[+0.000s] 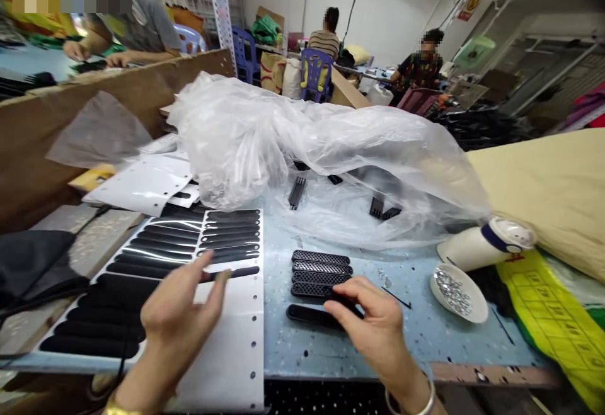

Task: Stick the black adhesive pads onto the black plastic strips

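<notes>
My left hand [177,314] hovers over the white backing sheet [236,346], fingers spread loose and apart, pinching nothing. The fingertips reach toward a long black strip [231,272] that lies across the sheet just beyond them; whether they touch it I cannot tell. To the left of my hand, the sheet carries rows of the same black strips [142,276], lined up one behind the other from near to far.

My right hand [373,320] rests on the blue table [425,333] to the right of the sheet. Its thumb and fingers close around the right end of a smooth black oval piece [309,315], which lies flat on the table and stretches to the left out of my grip. Just beyond that piece, touching or nearly so, sits a small stack of black mesh pieces [321,273], side by side, with my fingertips at its near right corner.

Farther right stands a white dish of small clear stones [456,292], and behind it a white container [486,242] lies on its side. A crumpled clear plastic bag [307,144] fills the far part of the table, with small black combs [297,192] under its edge.
</notes>
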Available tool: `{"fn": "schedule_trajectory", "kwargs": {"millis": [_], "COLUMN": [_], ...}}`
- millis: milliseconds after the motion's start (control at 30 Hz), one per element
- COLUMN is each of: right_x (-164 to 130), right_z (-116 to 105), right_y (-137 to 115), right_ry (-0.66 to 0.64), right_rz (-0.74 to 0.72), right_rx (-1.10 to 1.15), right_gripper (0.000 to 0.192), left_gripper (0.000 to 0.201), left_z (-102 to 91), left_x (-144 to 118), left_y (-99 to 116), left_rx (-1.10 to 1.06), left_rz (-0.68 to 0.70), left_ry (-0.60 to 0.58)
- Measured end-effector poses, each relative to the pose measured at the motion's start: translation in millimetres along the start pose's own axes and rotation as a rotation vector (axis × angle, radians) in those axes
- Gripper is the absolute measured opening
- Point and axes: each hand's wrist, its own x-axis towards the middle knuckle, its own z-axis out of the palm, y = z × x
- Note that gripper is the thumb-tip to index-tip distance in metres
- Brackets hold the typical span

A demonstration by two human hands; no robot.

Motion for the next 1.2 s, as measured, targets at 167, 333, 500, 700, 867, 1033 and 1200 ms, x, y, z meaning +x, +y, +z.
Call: {"fn": "schedule_trajectory", "kwargs": {"millis": [167, 333, 500, 700, 867, 1033, 1200], "right_x": [-14, -16, -21, -20, -12, -8, -10], "right_z": [14, 3, -16, -16, -38, -54, -44], "right_y": [-6, 4, 23, 31, 35, 55, 65], "right_ry": [-0.16, -0.127, -0.139, -0.127, -0.065, -0.152, -0.178], "right_rz": [-0.109, -0.203, -0.266, -0.304, -0.208, -0.028, -0.041], "right_rx": [-0.047, -0.101, -0.226, -0.275, -0.222, -0.191, -0.188], "right_gripper": [0.005, 0.013, 0.021, 0.022, 0.02, 0.014, 0.014], "left_gripper": [0.023, 0.03, 0.033, 0.031, 0.03, 0.017, 0.015], "left_z": [15.7, 36.5, 40.0, 43.1, 44.8, 55.7, 66.4], "left_x": [-26, -26, -20, -21, -13, -8, -18], "left_y": [76, 81, 76, 81, 62, 43, 41], "left_rx": [-0.723, -0.979, -1.004, -0.969, -0.676, -0.365, -0.355], "left_rz": [-0.296, -0.664, -0.775, -0.788, -0.486, -0.115, -0.021], "left_ry": [-0.833, -0.986, -0.975, -0.947, -0.659, -0.6, -0.698]}}
